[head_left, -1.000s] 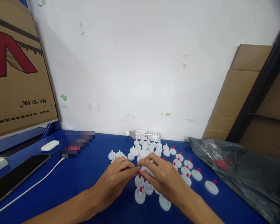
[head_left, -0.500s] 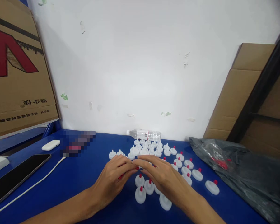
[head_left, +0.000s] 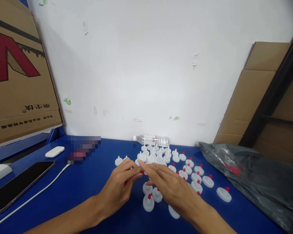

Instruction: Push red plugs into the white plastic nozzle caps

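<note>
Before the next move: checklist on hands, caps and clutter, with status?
1. Both hands visible: ok. Left hand and right hand meet fingertip to fingertip above the caps.
2. What the hands hold: cannot tell. They hide it; some red shows under the left hand.
3. Caps upright: ok for those beside the right hand, red tips up.
4. Bottle out of the way: ok. It lies on its side by the wall, behind the caps.
5. Phone and cable apart from caps: ok, far left.
6. Bag apart from caps: ok, bare table between.
</note>
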The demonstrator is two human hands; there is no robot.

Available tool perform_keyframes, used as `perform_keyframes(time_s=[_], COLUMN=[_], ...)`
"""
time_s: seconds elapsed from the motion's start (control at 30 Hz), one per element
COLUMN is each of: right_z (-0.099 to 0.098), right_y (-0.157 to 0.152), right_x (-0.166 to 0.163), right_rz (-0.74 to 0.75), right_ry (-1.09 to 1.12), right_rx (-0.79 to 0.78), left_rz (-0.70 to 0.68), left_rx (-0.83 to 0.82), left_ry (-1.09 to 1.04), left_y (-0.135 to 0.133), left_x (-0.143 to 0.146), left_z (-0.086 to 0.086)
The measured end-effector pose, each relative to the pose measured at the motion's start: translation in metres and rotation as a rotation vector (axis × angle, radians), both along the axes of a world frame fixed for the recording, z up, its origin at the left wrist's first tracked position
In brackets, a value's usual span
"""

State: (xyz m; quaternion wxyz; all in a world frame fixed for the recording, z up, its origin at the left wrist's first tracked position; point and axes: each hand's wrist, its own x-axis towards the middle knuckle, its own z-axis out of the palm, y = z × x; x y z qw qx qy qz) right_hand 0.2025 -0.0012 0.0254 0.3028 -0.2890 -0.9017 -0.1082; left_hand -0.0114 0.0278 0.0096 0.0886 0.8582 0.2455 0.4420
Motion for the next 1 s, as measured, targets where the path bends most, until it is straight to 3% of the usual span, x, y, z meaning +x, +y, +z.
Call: perform_keyframes(time_s=[0.17,0.37,0.63,0.73,0.87,1.0], right_z=[-0.003,-0.002,0.001,0.008,0.012,0.014], right_y=[0.000,-0.003,0.003,0.011,0.025,0.036], right_x=[-0.001,-0.006,-0.007,0.010,0.043,0.066], right_rz=[0.040,-0.002,0.033,-0.103,-0.411,-0.495], right_ry=[0.037,-0.043,0.127,0.155,0.119,0.056], right_rx=[-0.027,0.141,-0.043,-0.034,-0.040,-0.145], left_rz=[-0.019,-0.008,0.035,0.107,0.267,0.348], left_rx=[-0.095,-0.130,-0.048,0.046,0.088,0.073], left_ry=[-0.012,-0.006,0.019,0.158,0.395,0.467], left_y=[-0.006,-0.007,-0.001,0.002,0.006,0.008], left_x=[0.001,0.001,-0.001,-0.002,-0.005,-0.007], left_z=[0.012,0.008,0.018,0.015,0.006,0.000])
